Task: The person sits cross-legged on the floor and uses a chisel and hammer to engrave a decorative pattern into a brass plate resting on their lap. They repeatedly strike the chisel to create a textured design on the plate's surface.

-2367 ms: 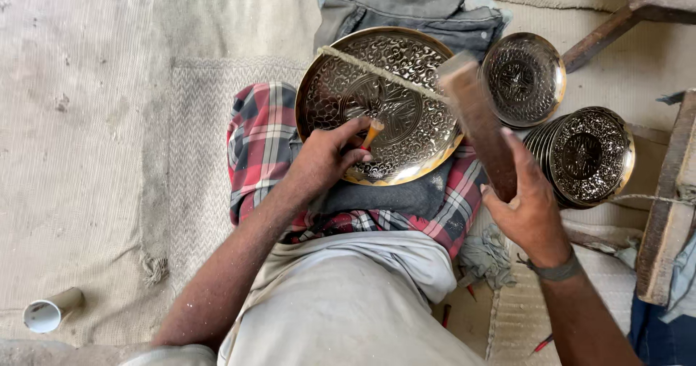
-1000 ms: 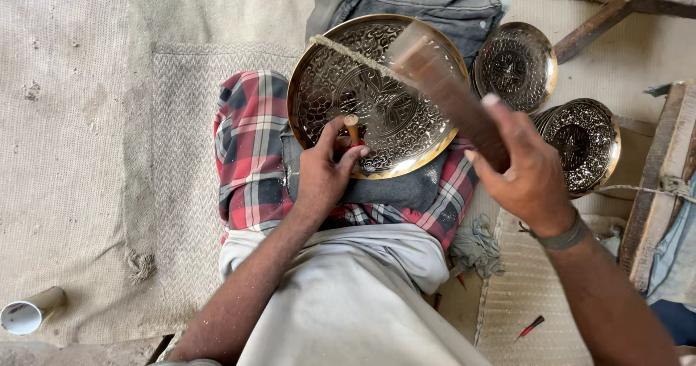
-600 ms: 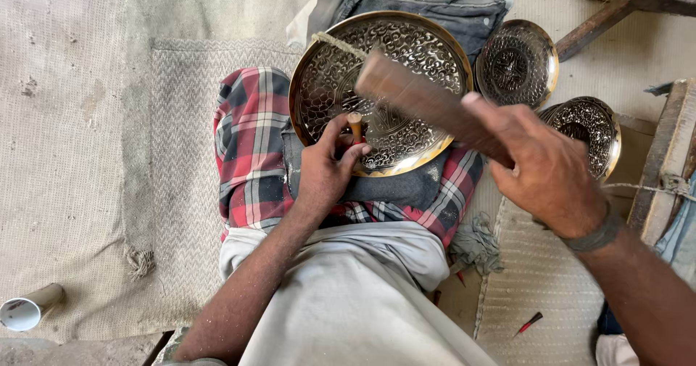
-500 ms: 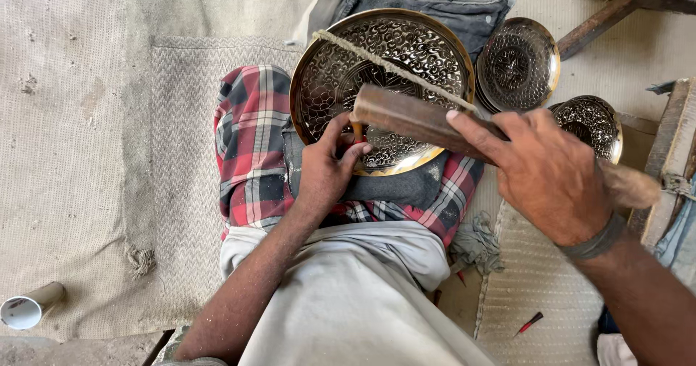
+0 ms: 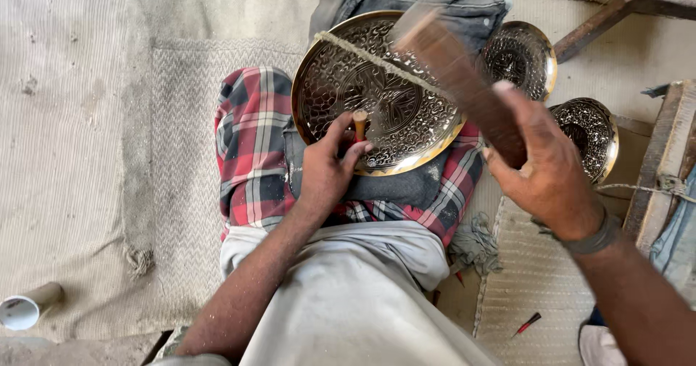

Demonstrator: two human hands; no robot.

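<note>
Engraved brass plate (image 5: 377, 94), round and patterned, lies tilted on our lap over a red plaid cloth (image 5: 250, 148), its face up toward the camera. A twisted cord (image 5: 377, 60) crosses its upper face from ten o'clock to three o'clock.

Our left hand (image 5: 326, 170) is closed around a short chisel (image 5: 359, 123) whose wooden butt points toward twelve o'clock; the tip is hidden against the plate at its six o'clock edge. Our right hand (image 5: 547, 174) is clenched on a wooden mallet (image 5: 457, 72). Its long axis runs from four o'clock up to ten o'clock; the far end is blurred and hard to make out, and the near end is hidden in the palm.

Count: one large plate, two smaller engraved bowls (image 5: 518, 54) and (image 5: 591, 134) at two and three o'clock of it, the nearer partly hidden behind the hand. One white tube (image 5: 25, 309) lies at eight o'clock, one small red tool (image 5: 525, 324) at five o'clock. A wooden bench (image 5: 652, 163) is cut off at the right edge.
</note>
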